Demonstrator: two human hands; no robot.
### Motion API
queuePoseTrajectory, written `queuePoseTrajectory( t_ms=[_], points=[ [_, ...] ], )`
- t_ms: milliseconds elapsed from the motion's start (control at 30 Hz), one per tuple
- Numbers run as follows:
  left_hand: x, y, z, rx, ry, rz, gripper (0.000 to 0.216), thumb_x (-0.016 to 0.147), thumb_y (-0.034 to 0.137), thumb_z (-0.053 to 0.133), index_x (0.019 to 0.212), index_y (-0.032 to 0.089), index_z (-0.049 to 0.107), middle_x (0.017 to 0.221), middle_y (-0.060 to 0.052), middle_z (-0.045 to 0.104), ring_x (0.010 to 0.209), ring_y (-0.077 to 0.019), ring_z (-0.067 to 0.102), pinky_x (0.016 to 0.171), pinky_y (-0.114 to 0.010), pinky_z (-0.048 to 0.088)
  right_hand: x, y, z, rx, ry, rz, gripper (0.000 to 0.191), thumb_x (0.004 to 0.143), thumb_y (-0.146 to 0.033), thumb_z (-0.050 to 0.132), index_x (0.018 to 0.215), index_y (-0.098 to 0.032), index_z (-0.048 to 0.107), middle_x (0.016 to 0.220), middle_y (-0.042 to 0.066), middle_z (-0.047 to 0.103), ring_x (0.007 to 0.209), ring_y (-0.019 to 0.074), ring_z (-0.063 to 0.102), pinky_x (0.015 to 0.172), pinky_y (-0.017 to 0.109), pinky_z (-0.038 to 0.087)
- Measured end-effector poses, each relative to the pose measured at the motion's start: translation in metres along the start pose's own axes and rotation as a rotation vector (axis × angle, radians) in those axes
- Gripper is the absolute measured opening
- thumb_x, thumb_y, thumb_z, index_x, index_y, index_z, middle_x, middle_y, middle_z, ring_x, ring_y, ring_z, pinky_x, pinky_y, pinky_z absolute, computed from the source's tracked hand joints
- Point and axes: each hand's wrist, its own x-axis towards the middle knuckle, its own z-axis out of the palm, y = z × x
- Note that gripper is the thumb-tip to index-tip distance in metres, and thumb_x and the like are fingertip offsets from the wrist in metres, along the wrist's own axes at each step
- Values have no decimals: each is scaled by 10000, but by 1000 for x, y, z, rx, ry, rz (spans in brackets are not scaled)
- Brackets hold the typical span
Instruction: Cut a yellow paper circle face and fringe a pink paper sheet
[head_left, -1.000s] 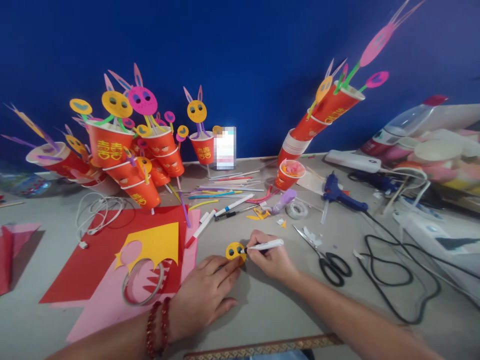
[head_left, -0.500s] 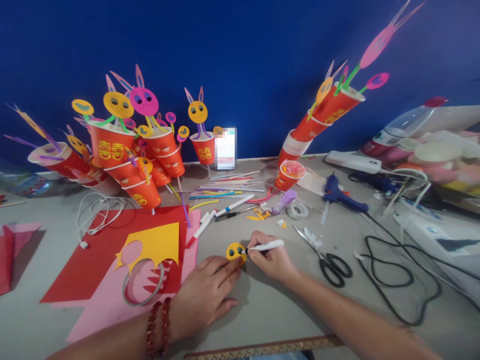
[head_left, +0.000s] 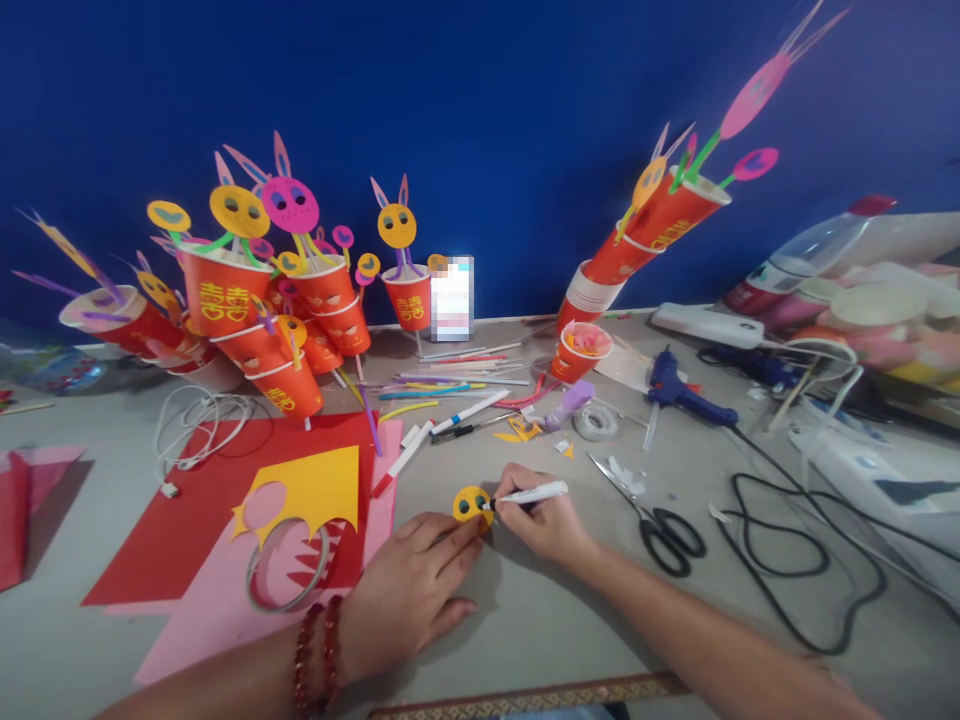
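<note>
We look down at a grey tabletop point(head_left: 540, 640) set against a dark blue wall point(head_left: 510, 130). Near the middle, a round yellow paper disc point(head_left: 471, 499) with two dark eye shapes lies flat on the table. Our left hand point(head_left: 420, 575), with red beaded bracelets point(head_left: 330, 650) at the wrist, is laid out flat, gripping nothing, its fingertips covering the disc's lower edge. Our right hand point(head_left: 544, 520) is closed around a slim white marker pen point(head_left: 544, 490), the dark tip at the disc's right side, beside one eye. Our hands are apart, the disc between them.

To the left lie a red paper sheet point(head_left: 161, 545), a pink paper sheet point(head_left: 202, 600) and a yellow card with a jagged edge point(head_left: 326, 480). To the right are black-handled scissors point(head_left: 643, 515) and, farther back, a blue glue gun point(head_left: 679, 392). Along the wall, at left, stand red paper cups point(head_left: 229, 290) topped with yellow and pink rabbit faces point(head_left: 290, 205); at right, a stack of red cups point(head_left: 622, 255) leans.
</note>
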Motion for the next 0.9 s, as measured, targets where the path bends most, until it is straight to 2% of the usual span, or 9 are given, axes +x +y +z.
queuePoseTrajectory(
  t_ms=[900],
  points=[
    [0,0,1,1,1,0,526,965,460,531,1392,158,476,1487,-64,478,1230,-249,459,1043,-394,394,0,0,0,30,20,17,116,731,-145,524,632,-202,505,563,-45,496,518,110,419,493,220,322]
  ],
)
